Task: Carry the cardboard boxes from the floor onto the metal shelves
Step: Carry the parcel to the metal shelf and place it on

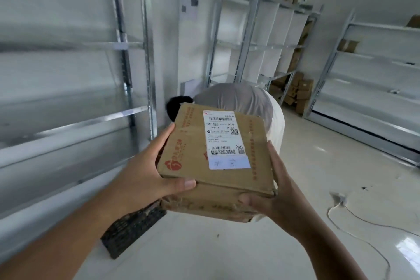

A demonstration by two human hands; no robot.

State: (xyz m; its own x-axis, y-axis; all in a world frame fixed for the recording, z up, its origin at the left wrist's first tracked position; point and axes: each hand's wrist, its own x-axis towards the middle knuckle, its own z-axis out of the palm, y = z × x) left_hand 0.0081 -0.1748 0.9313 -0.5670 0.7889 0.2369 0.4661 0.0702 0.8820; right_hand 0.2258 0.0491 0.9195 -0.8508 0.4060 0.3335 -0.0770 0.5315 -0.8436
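Between both hands, at chest level above the floor [227, 245], a cardboard box [216, 161] is held clear of every surface, its top tilted toward the camera. Left hand [145, 173]: palm against the box's left side, thumb lying across the near top edge, fingers pressed together along the side. Right hand [272, 193]: cupped under the near right corner, thumb on the front face, remaining fingers hidden behind the box, so their spread cannot be told. A white shipping label [225, 141] with barcodes covers the middle of the lid; red print runs along the left and right margins. Left of the box, near shelves [75, 125] of bare metal, blurred. Behind the box, a second person [238, 102] bent forward, in a grey top. Further back, a second rack [254, 36] and, at right, a third rack [368, 70], both carrying several brown boxes [300, 93]. A thin cable [354, 218] trails over the floor at right.
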